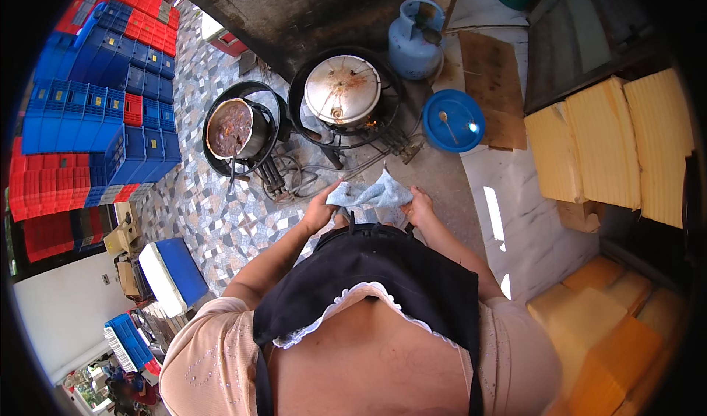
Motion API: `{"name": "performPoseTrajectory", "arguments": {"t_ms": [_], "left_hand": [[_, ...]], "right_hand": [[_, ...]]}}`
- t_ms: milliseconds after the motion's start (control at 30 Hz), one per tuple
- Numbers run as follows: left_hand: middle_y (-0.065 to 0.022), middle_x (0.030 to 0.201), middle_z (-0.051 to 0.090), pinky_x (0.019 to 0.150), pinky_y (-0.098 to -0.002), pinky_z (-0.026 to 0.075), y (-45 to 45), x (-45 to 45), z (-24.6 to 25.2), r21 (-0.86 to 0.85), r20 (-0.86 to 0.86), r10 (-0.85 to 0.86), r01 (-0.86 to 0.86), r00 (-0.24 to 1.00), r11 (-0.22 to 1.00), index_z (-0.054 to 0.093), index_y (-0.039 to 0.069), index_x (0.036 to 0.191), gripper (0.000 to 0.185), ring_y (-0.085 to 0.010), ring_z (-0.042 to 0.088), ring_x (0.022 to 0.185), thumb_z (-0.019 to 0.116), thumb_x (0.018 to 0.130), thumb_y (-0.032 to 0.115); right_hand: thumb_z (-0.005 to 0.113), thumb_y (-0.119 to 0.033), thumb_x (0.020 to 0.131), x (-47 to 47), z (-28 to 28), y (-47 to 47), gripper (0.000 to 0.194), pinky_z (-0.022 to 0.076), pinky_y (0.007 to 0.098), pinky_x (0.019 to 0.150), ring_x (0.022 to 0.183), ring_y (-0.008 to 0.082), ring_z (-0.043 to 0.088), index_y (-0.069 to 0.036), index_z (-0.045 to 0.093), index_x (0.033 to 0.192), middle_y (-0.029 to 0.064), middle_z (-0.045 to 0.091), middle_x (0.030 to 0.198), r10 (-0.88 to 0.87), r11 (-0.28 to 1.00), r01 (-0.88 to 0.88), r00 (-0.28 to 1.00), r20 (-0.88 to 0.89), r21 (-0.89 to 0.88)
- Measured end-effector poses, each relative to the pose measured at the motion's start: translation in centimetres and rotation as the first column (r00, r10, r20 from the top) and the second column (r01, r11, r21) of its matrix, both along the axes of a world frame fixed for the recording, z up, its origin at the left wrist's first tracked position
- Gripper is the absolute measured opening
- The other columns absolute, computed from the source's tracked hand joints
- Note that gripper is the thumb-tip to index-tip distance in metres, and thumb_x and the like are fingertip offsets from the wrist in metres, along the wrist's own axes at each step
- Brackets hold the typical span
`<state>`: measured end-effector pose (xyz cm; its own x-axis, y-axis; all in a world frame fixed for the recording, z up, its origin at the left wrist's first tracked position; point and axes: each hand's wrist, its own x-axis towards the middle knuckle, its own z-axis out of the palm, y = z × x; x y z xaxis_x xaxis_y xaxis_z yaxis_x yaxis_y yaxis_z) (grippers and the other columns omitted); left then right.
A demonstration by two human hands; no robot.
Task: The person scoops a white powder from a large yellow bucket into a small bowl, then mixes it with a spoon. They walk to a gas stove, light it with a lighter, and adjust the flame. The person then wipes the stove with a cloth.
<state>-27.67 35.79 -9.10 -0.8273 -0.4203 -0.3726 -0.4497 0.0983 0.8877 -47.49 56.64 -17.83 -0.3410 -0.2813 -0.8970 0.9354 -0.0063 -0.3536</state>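
A light blue cloth [369, 192] is stretched between my two hands in front of my black apron [381, 256]. My left hand [321, 206] grips its left end, and my right hand [420, 205] has the other end. Beyond the cloth, a lidded metal pot [342, 89] stained with drips sits on a gas burner, where a small orange flame [371, 124] shows. To its left an uncovered pot of brown stew [231, 128] stands on a second burner, with a utensil handle [232, 165] leaning out over its rim.
A light blue gas cylinder [415, 43] stands behind a blue lid or basin [454, 120] holding a spoon [448, 127]. Hoses [337, 168] trail across the floor near the burners. Stacked plastic crates [105, 101] rise at left; yellow blocks [602, 145] line the right. A blue-and-white cooler [174, 275] sits lower left.
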Motion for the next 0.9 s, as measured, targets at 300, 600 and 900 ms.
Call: {"name": "performPoseTrajectory", "arguments": {"t_ms": [300,600,900], "left_hand": [[-0.0074,0.11,0.064,0.091,-0.0391,0.048,0.1,0.4,2.0,0.762,0.181,0.636,-0.516,0.751,0.392,0.056,0.008,0.115,0.03,-0.0222,0.062,0.099,0.063,0.089,0.022],[-0.0123,0.092,0.069,0.073,-0.0317,0.057,-1.6,1.6,3.2,0.784,0.466,0.464,-0.595,0.754,0.18,0.061,-0.003,0.102,0.022,-0.0222,0.068,0.078,0.058,0.091,0.016],[-0.0102,0.095,0.069,0.066,-0.0269,0.051,-2.2,2.0,4.0,0.795,0.512,0.391,-0.595,0.765,0.121,0.062,0.0,0.103,0.024,-0.0171,0.066,0.078,0.051,0.093,0.019]], "right_hand": [[0.044,-0.034,0.1,-1.5,2.2,-1.0,0.025,0.0453,0.0421,0.086,0.102,0.0222,0.059,-0.017,0.052,0.117,0.0031,0.06,0.111,0.095,0.984,-0.071,0.986,-0.137,0.166],[0.047,-0.032,0.099,-1.4,3.1,-2.7,0.03,0.0414,0.0384,0.093,0.107,0.0216,0.055,-0.01,0.052,0.118,0.0056,0.056,0.118,-0.167,0.957,0.216,0.956,0.241,-0.193],[0.053,-0.013,0.087,-2.0,2.3,-2.2,0.025,0.0436,0.042,0.09,0.103,0.0257,0.056,-0.002,0.055,0.109,0.0109,0.06,0.11,-0.093,0.867,0.259,0.923,0.372,-0.426]]}}
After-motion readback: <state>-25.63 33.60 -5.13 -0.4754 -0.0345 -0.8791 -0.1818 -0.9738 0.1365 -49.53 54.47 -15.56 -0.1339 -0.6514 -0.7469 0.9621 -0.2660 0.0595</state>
